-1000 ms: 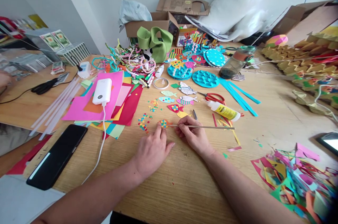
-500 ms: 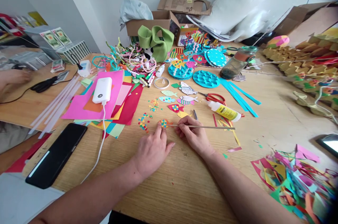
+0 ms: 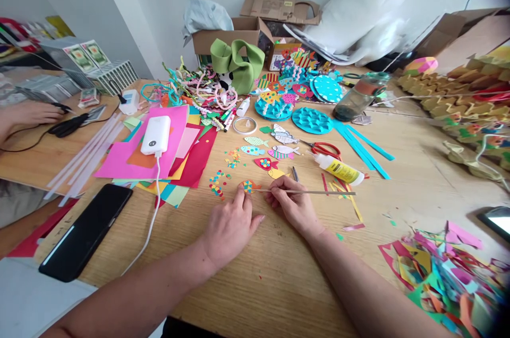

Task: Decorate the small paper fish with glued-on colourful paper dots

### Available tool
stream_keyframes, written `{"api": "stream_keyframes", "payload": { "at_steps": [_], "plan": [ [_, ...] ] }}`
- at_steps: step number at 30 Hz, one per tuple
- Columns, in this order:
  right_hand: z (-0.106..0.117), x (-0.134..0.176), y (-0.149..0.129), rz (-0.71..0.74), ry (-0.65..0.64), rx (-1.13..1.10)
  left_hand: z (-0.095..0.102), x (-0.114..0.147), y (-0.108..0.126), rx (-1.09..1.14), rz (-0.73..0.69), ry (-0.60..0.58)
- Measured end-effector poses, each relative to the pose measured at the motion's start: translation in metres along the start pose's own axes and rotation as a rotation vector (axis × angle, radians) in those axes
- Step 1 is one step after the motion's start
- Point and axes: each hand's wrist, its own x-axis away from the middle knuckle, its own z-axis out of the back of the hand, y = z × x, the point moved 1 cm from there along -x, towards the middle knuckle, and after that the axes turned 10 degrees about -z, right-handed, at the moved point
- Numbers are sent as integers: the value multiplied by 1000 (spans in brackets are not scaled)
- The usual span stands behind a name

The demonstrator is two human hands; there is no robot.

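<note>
Under the fingertips of my left hand (image 3: 231, 225) lies an orange paper fish (image 3: 248, 186) patterned with small blue and yellow triangles. That hand rests over it with fingers stretched and the thumb apart. My right hand (image 3: 290, 204) pinches a thin wooden stick (image 3: 329, 192), its tip at the fish's tail. Just left are loose colored paper dots (image 3: 217, 185) and small paper bits (image 3: 231, 159). Behind the hands lie a red paper fish (image 3: 266, 163), a yellow paper fish (image 3: 276, 174) and several other decorated ones. A pen (image 3: 295, 174) is close to my right hand.
Right of the fish are a glue bottle (image 3: 340, 169) and red-handled scissors (image 3: 326, 150). Paper scraps (image 3: 450, 279) pile at lower right. A power bank (image 3: 155, 135) sits on colored paper, with a phone (image 3: 85, 233) in front. Another person's hand (image 3: 34, 115) is at far left.
My hands, the fish and the stick hold nearly the same position. At far left, the other person's hand has shifted slightly to the right, toward the black cable.
</note>
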Motion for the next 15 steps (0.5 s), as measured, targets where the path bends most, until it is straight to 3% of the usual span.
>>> {"api": "stream_keyframes", "payload": {
  "at_steps": [10, 15],
  "plan": [
    [-1, 1, -1, 41, 16, -47, 2, 1, 0, -14, 1, -4],
    [0, 0, 1, 71, 0, 69, 1, 0, 0, -18, -8, 10]
  ]
}}
